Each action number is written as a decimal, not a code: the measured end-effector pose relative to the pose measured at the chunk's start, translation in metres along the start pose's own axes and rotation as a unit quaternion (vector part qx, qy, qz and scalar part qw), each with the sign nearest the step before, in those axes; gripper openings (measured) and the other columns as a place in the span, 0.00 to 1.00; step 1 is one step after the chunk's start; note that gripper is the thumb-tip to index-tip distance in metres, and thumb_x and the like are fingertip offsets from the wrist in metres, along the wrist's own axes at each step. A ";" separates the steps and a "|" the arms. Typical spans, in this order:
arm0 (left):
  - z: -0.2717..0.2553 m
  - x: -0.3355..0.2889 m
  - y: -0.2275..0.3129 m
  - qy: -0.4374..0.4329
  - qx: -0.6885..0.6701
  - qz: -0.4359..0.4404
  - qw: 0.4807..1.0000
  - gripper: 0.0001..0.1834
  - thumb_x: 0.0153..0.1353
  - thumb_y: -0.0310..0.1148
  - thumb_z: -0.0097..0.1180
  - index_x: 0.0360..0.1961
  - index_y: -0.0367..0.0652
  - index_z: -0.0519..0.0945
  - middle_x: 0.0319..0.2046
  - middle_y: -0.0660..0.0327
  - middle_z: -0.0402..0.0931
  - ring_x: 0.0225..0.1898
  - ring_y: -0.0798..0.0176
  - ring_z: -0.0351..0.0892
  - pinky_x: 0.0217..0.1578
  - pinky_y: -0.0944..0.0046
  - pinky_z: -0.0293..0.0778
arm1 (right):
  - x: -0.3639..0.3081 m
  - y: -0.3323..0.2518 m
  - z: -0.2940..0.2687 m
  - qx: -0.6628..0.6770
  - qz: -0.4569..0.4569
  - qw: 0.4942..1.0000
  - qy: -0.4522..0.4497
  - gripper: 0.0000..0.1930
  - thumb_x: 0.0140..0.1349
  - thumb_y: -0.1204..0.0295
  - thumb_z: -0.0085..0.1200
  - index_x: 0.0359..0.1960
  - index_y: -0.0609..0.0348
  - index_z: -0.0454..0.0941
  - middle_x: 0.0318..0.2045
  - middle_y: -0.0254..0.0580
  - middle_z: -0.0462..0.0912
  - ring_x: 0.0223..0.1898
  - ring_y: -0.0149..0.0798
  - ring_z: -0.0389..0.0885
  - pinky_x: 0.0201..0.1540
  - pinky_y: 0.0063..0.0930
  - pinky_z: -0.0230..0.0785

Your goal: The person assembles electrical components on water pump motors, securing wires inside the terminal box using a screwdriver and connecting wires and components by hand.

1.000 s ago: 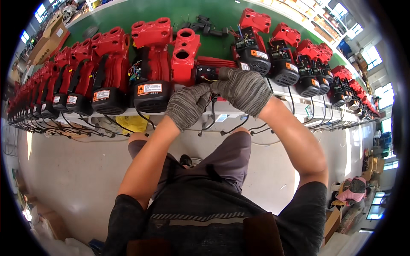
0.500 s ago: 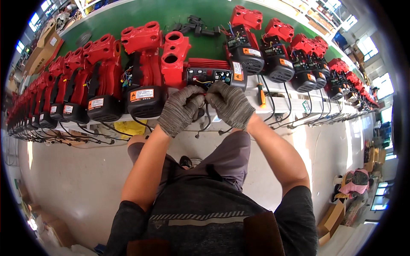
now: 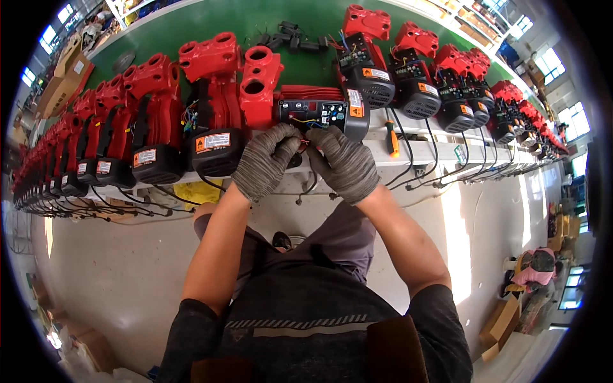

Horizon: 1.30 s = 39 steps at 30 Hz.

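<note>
In front of me a red pump motor [image 3: 311,90] lies on its side, its black terminal box [image 3: 290,107] uncovered. A small circuit board [image 3: 333,115] and a yellow wire show in the box. Just below its near edge, my left hand [image 3: 267,163], in a grey striped knit glove, pinches thin reddish wires [image 3: 303,144]. My right hand [image 3: 346,165], gloved alike, pinches at the same wires from the other side. The fingertips of both hands nearly meet, and they partly hide the wire ends.
Several red motors with black fan covers [image 3: 219,153] line the bench on both sides, their black cables hanging over the edge. A screwdriver [image 3: 391,137] with an orange-yellow handle lies to the right. Black parts [image 3: 290,38] rest on the green bench top [image 3: 211,22].
My right hand has turned slightly and its fingertips have drawn a little back, so more of the reddish wires and circuit board shows. My left hand has shifted slightly left.
</note>
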<state>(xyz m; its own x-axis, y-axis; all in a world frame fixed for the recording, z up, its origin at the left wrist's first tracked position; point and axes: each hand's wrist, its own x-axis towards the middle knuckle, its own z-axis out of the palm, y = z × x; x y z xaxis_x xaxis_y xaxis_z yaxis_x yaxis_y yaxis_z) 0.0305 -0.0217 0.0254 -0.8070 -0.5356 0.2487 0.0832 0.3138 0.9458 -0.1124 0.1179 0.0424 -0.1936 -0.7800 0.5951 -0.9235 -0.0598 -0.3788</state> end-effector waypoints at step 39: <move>-0.006 0.001 -0.008 -0.046 -0.026 0.012 0.999 0.07 0.69 0.23 0.56 0.47 0.36 0.79 0.34 0.64 0.78 0.34 0.73 0.74 0.37 0.70 0.74 | 0.014 -0.009 0.002 0.410 0.368 0.820 -0.154 0.08 0.66 0.67 0.57 0.35 0.58 0.79 0.26 0.43 0.81 0.24 0.38 0.82 0.22 0.32 0.72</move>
<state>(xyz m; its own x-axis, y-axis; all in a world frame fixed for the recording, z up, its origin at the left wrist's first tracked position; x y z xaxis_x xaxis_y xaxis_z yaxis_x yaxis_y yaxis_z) 0.0327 -0.0293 0.0188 -0.8545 -0.4537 0.2530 0.1311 0.2828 0.9502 -0.1060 0.1063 0.0522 -0.3896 -0.9054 -0.1690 -0.0353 0.1980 -0.9796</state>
